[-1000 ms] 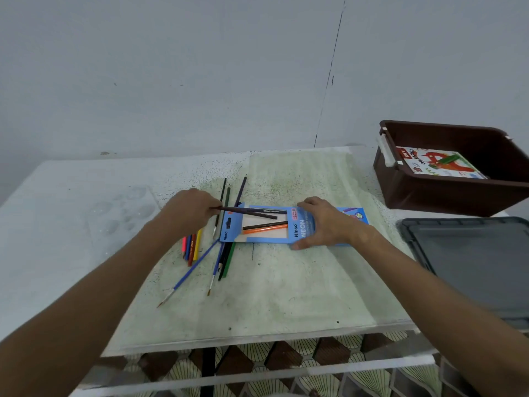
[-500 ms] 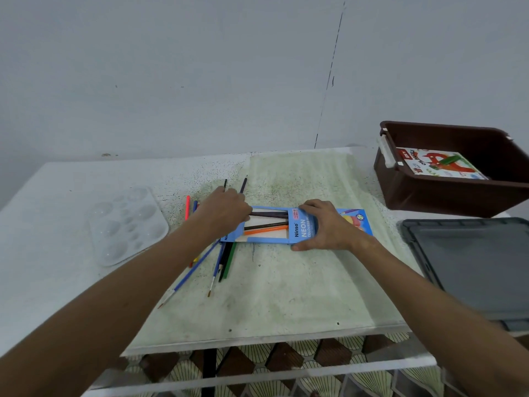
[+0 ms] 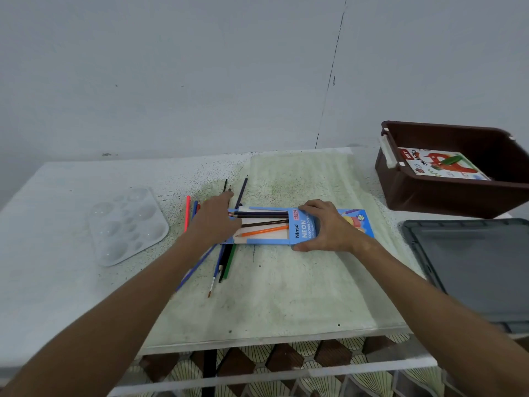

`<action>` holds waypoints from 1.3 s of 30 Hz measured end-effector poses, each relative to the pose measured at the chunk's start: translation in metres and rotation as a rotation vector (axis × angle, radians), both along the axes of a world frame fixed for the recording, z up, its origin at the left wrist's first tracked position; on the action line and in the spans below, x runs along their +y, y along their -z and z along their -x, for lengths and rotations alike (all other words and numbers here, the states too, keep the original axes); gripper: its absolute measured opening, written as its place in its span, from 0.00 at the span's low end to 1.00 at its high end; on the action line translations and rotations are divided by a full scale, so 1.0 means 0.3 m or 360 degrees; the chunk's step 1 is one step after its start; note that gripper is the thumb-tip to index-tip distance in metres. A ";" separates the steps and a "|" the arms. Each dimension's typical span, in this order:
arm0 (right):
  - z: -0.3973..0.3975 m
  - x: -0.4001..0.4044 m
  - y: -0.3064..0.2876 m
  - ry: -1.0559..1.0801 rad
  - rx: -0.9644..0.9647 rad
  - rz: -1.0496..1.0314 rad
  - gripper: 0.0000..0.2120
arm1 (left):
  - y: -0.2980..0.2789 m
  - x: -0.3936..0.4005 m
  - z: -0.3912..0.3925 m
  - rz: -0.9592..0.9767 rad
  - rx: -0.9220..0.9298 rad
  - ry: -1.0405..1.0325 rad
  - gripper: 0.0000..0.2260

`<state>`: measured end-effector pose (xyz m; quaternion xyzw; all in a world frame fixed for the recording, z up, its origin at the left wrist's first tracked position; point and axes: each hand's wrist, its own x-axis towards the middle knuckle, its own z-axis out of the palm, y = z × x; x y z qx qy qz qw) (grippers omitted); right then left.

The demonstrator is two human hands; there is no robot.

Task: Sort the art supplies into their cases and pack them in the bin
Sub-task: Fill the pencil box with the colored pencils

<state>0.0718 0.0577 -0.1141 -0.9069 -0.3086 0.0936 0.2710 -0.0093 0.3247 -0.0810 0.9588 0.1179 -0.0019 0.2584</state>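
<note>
- Pencils first: three coloured pencils [image 3: 264, 222] lie in the open tray of the blue pencil case [image 3: 300, 227], which sits flat mid-bench on the green mat [image 3: 286, 287].
- I read my right hand [image 3: 329, 227] as pressing down on the case's sleeve, thumb at the near edge and fingers over the far edge, steadying it.
- My left hand [image 3: 214, 222] lies over the tray's open end with one finger stretched toward the loose pile; I cannot tell whether it holds anything.
- Still to sort, by my judgement: the loose pencils and brushes [image 3: 226, 262] fanned out under and beside that hand, plus the red pencil [image 3: 187, 213] to the left.
- The clear paint palette [image 3: 126, 224] lies well apart on the left, unpacked.
- Partly done: the brown bin [image 3: 446, 196] at the far right already holds a pastel box [image 3: 440, 164]; its grey lid [image 3: 472, 270] lies just in front.
- Room: the near half of the mat is open for sliding the case, and the bench edge [image 3: 257, 343] runs close below, so brushes pointing that way could roll off.
</note>
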 end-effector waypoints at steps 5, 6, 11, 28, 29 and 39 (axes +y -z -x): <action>-0.006 -0.004 0.009 -0.0011 -0.0016 0.0010 0.44 | 0.030 0.076 0.004 0.0376 0.0077 -0.0186 0.26; -0.008 -0.005 0.009 -0.0010 -0.0017 0.0012 0.45 | 0.038 0.082 0.007 0.0345 0.0094 -0.0172 0.25; -0.018 -0.019 0.014 -0.0009 -0.0021 0.0034 0.45 | 0.028 0.061 0.015 -0.0318 -0.0090 0.0225 0.18; -0.012 -0.089 0.015 0.0004 -0.0087 0.0098 0.47 | -0.002 -0.092 -0.102 -0.0748 0.0226 0.0867 0.16; -0.012 -0.092 0.016 0.0004 -0.0093 0.0095 0.47 | -0.002 -0.098 -0.107 -0.0805 0.0218 0.0900 0.14; -0.011 -0.107 0.012 0.0009 -0.0050 0.0139 0.48 | 0.063 -0.175 -0.133 -0.1064 -0.0087 0.0822 0.07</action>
